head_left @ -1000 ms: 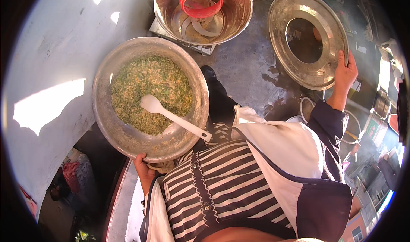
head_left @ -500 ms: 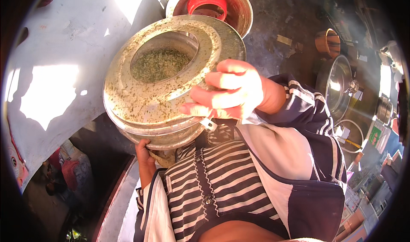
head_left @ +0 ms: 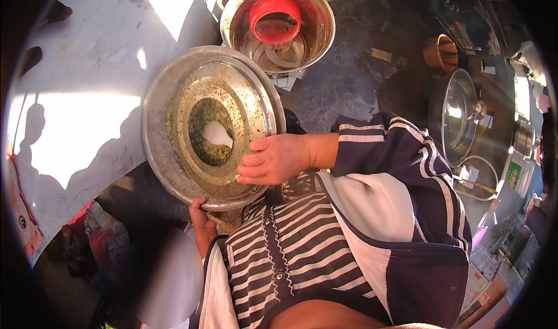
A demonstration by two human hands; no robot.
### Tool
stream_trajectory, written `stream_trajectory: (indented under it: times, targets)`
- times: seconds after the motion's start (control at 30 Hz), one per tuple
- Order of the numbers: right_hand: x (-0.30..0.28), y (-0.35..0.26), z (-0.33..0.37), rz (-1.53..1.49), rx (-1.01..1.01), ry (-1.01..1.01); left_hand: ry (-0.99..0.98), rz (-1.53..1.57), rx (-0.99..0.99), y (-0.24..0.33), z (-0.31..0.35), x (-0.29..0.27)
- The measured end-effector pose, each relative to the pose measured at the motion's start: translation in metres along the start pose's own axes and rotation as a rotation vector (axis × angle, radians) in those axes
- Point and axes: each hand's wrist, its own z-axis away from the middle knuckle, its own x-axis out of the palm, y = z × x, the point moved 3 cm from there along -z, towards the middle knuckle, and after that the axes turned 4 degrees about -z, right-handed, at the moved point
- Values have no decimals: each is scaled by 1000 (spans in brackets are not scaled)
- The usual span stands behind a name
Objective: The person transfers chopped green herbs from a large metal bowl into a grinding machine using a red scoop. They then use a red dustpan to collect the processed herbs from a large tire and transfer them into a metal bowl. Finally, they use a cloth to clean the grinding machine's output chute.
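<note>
A wide metal basin (head_left: pixel 156 120) tilts in front of my chest, with stepped metal rings inside it. Green and yellowish bits speckle the metal ring (head_left: pixel 181 132) and fill the round middle. In that middle is the pale head of a white spoon (head_left: pixel 216 133), narrowing toward my right hand. My left hand (head_left: pixel 201 217) grips the basin's near rim, its thumb over the edge. My right hand (head_left: pixel 268 159) reaches over the right side, fingers curled and seemingly closed on the spoon's handle, most of which is hidden.
Beyond the basin stands a deep metal pot (head_left: pixel 228 24) with a red plastic ring (head_left: pixel 256 16) in it. An orange-brown bucket (head_left: pixel 442 54) and a glass-like round lid (head_left: pixel 459 120) lie to the right. Left is a pale sunlit surface (head_left: pixel 99 67); crumpled cloth (head_left: pixel 103 236) lies below it.
The basin has tipped back, showing its inside more squarely. My right hand has moved left and down over it. The spoon's white head now shows in the middle; a pale blur appears at lower left.
</note>
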Motion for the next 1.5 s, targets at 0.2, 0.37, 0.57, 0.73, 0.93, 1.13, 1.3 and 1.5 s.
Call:
stream_trajectory:
  times: [0.2,0.37,0.57,0.73,0.93,1.13,1.3,1.5]
  targets:
    - [-51,33,-3,-312,234,-152,25,27,54,-1,-8,-12]
    - [-74,152,67,-291,972,-27,96,65,52,-13,-2,-17]
    - [9,302,161,257,1432,-143,198,151,12,-29,9,-18]
    - [48,346,173,417,1549,-240,308,125,112,-34,31,9]
    - [45,361,182,467,1480,-285,338,-27,197,-35,45,13]
    - [-54,320,151,537,1326,-97,283,45,210,-34,45,21]
    - [-118,292,183,315,1578,82,243,3,225,-30,42,17]
    - [-131,203,71,-520,1354,340,162,-25,233,-17,45,-5]
